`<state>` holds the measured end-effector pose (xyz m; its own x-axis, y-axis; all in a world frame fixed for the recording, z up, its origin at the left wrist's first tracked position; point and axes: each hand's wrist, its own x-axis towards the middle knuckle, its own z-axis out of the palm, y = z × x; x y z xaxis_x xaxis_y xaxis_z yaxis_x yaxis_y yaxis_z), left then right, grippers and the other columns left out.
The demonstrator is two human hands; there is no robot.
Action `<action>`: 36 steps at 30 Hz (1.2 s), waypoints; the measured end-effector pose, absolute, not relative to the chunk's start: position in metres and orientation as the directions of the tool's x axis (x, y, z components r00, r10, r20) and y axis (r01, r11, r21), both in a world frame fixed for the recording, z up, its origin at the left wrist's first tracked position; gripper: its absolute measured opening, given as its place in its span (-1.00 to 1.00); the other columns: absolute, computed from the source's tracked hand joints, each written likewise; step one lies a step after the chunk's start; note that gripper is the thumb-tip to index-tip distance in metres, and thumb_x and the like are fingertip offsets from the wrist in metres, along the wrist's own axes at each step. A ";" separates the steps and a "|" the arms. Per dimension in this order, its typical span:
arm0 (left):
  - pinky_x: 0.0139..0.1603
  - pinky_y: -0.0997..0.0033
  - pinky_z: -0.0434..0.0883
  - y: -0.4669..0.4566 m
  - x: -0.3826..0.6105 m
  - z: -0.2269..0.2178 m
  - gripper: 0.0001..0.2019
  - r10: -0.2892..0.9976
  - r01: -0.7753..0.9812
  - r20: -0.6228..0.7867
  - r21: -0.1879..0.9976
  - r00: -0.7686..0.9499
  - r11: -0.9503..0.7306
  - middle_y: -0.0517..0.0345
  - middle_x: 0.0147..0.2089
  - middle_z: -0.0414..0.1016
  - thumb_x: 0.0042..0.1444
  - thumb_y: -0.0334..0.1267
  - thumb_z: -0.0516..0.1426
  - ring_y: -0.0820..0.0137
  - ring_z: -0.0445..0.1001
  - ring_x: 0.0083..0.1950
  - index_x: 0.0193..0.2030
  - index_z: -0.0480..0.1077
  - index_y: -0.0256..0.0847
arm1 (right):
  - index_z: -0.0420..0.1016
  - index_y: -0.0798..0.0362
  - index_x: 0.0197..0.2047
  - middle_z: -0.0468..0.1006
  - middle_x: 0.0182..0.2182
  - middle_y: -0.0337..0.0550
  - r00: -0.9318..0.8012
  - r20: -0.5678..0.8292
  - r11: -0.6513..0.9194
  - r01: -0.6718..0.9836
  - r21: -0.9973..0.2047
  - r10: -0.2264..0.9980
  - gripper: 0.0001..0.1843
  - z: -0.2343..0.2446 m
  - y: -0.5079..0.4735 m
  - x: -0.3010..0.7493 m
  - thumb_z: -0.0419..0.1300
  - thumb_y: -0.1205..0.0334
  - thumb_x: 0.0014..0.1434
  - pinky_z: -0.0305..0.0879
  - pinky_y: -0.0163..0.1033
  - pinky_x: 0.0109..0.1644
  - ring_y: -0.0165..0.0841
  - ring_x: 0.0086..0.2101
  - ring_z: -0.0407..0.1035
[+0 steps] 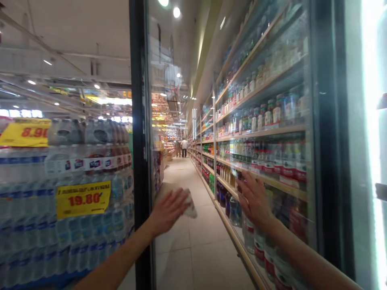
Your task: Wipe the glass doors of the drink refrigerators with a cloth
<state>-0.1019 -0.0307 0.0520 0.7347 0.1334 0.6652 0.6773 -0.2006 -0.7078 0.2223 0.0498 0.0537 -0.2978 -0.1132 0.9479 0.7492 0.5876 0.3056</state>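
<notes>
Glass door (229, 121) is right under both my palms, swung open across the aisle, its black frame just left of my left wrist. Left hand (169, 211) presses a crumpled pale cloth (191, 207) flat on the pane, fingers together over it. Right hand (255, 199) is bare, fingers spread, braced on the glass w/ nothing gripped. I'd judge it best to keep the right steady so the door doesn't swing, and wipe in overlapping passes. Glass is smooth, reflective, hazy; bottles (266, 161) on wood shelves beyond my right hand; shrink-wrapped water packs (84, 161) left of the frame.
</notes>
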 end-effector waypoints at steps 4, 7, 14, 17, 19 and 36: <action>0.34 0.07 -0.05 -0.023 -0.078 0.071 -0.63 0.111 0.813 0.806 -0.573 0.581 -0.097 0.00 0.33 0.08 0.14 -0.38 0.03 0.21 -0.24 0.41 0.12 0.27 -0.21 | 0.14 0.05 0.22 0.01 0.29 0.02 -0.253 0.962 0.568 0.779 0.267 -0.105 -0.47 0.051 0.054 0.233 0.00 0.34 0.16 -0.11 0.08 0.28 -0.16 0.26 -0.08; 0.37 0.21 -0.09 -0.016 -0.054 0.064 -0.68 0.135 0.423 0.401 -0.852 0.906 -0.309 0.21 0.35 0.04 0.17 -0.28 0.02 0.31 -0.14 0.39 0.08 0.31 -0.09 | 0.17 0.07 0.21 0.06 0.27 0.04 -0.347 0.934 0.559 0.759 0.334 -0.087 -0.48 0.041 0.055 0.238 0.02 0.34 0.15 -0.10 0.09 0.27 -0.15 0.25 -0.06; 0.33 0.07 -0.04 0.011 0.011 0.097 -0.64 0.078 0.760 0.758 -0.638 0.648 -0.122 0.03 0.31 0.13 0.17 -0.32 0.00 0.17 -0.22 0.40 0.12 0.27 -0.24 | 0.05 0.00 0.27 0.05 0.27 0.03 -0.258 0.966 0.507 0.828 0.240 -0.036 -0.41 0.032 0.059 0.255 0.00 0.32 0.16 -0.07 0.10 0.26 -0.15 0.24 -0.03; 0.36 0.18 -0.07 0.014 0.029 0.091 -0.64 0.094 0.459 0.450 -0.856 0.888 -0.237 0.16 0.33 0.09 0.19 -0.25 -0.04 0.27 -0.13 0.39 0.12 0.28 -0.18 | 0.03 0.01 0.28 0.04 0.28 0.05 -0.275 0.961 0.505 0.826 0.251 -0.028 -0.40 0.029 0.060 0.263 0.01 0.32 0.16 -0.07 0.11 0.26 -0.14 0.24 -0.03; 0.36 0.26 -0.07 0.014 0.034 0.088 -0.63 0.090 0.253 0.237 -0.919 0.967 -0.302 0.22 0.34 0.06 0.19 -0.25 -0.06 0.35 -0.08 0.38 0.13 0.27 -0.13 | 0.02 0.03 0.28 0.05 0.27 0.05 -0.288 0.957 0.506 0.822 0.261 -0.026 -0.39 0.026 0.061 0.268 0.01 0.34 0.16 -0.07 0.10 0.26 -0.15 0.25 -0.04; 0.32 0.04 -0.03 0.031 0.060 0.135 -0.61 0.073 0.686 0.687 -0.703 0.723 -0.189 -0.03 0.31 0.12 0.21 -0.33 -0.07 0.14 -0.19 0.40 0.17 0.21 -0.30 | -0.09 -0.02 0.33 0.05 0.27 0.03 -0.172 0.985 0.490 0.858 0.153 -0.007 -0.35 0.028 0.060 0.286 -0.02 0.33 0.18 -0.04 0.13 0.25 -0.14 0.25 -0.04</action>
<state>0.0601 0.0305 0.1345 0.7234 0.0731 0.6865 0.6860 -0.1885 -0.7028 0.2855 0.0604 0.0279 -0.1718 -0.0070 0.9851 0.8581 0.4901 0.1532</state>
